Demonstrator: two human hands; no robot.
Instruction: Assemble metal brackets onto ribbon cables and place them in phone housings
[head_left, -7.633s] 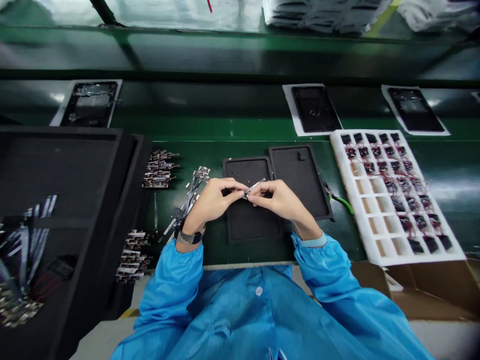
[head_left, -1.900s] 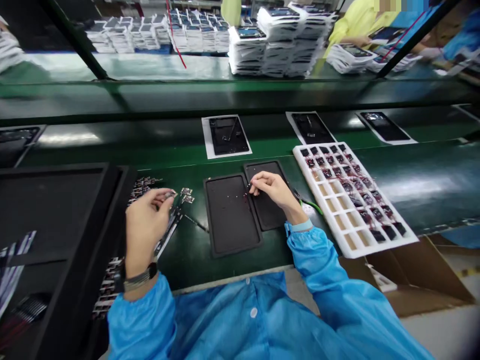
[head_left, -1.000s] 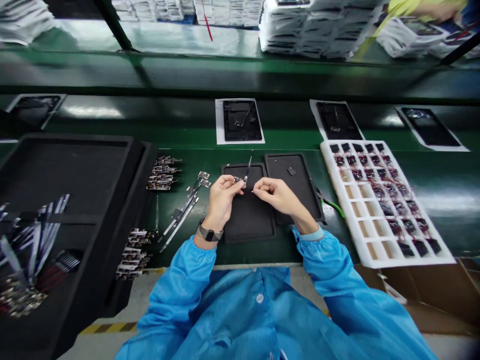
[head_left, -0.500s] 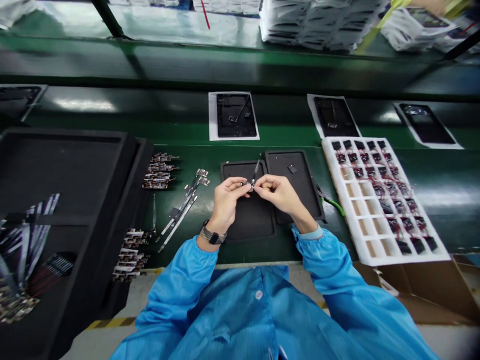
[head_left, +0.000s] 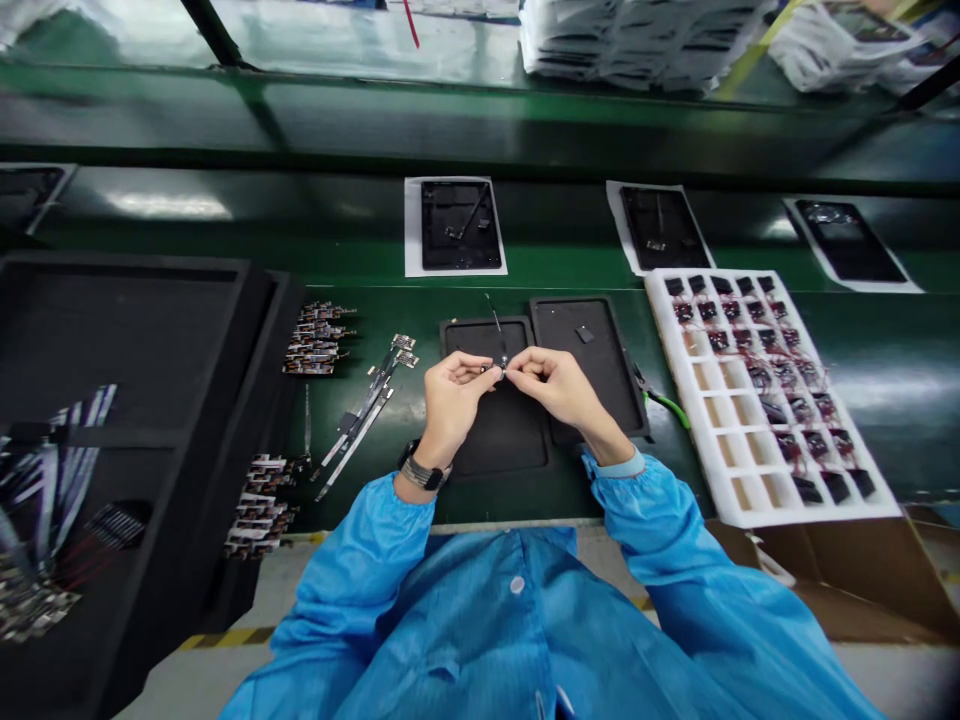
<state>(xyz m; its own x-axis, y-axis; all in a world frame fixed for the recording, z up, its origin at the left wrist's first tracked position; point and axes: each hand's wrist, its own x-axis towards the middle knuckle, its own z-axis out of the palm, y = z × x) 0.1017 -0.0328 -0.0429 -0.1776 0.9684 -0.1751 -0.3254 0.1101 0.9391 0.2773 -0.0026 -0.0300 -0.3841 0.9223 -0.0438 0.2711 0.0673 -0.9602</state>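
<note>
Between my two hands is a small circuit board with a thin flex cable (head_left: 498,322) sticking up from it, away from me. My left hand (head_left: 459,388) pinches the board from the left, thumb against fingers. From the right, my right hand (head_left: 551,385) pinches it too, its fingertips close to the left ones. Fingers cover most of the board. Both hands are above a black tray (head_left: 502,440). A second black tray (head_left: 574,330), beside it on the right, has a small dark square piece (head_left: 584,334) lying in it.
Left of my hands lie loose flex cables (head_left: 360,425) and stacked small boards (head_left: 319,340). A large black bin (head_left: 217,400) stands at far left. Green-handled pliers (head_left: 666,405) and a white foam tray (head_left: 712,445) of wired black parts are right. Tablet housings (head_left: 459,225) lie behind.
The flex cable has swung from leaning right to leaning left as the piece turned in my fingers. The tablet housings at the back have shifted slightly left.
</note>
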